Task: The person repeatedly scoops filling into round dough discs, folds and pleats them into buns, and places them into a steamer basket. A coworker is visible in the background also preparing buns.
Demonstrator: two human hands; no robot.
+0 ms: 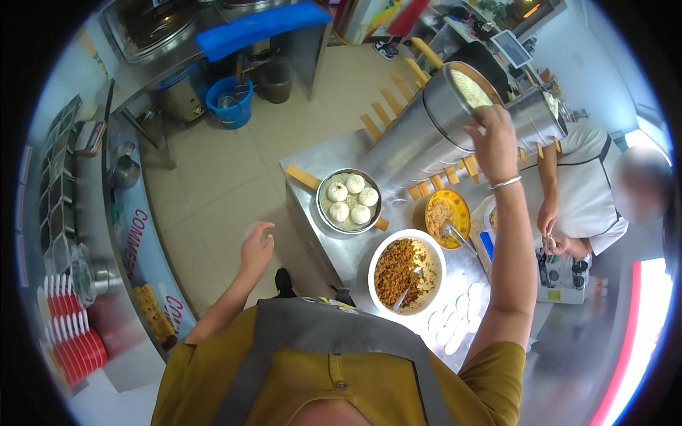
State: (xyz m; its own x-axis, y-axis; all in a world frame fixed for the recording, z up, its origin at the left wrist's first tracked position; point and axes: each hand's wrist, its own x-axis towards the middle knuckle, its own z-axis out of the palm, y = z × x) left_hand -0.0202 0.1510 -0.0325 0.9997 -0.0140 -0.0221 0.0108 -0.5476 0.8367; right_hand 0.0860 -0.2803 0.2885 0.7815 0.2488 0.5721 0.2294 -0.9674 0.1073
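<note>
My right hand [495, 141] is raised at the near rim of the top steamer in a tall metal steamer stack [426, 136]. Its fingers bend inward, and I cannot tell whether they grip the rim. A pale ridged liner [471, 89] shows inside that top steamer. My left hand [257, 250] hangs over the floor with fingers apart, holding nothing. Between my hands, a round steamer tray [349, 228] on the steel table [306, 160] carries several pleated white buns [359, 214]. Nearer me is a white bowl [374, 295] of brown minced filling [394, 266] with a spoon [407, 287].
Beside the stack sits a yellow bowl [464, 213] of paler filling with tongs [458, 237]. Flat dough rounds [453, 319] lie at the table's near right. A co-worker [578, 181] handles a small dough piece there. A blue bucket [229, 109] stands on the floor.
</note>
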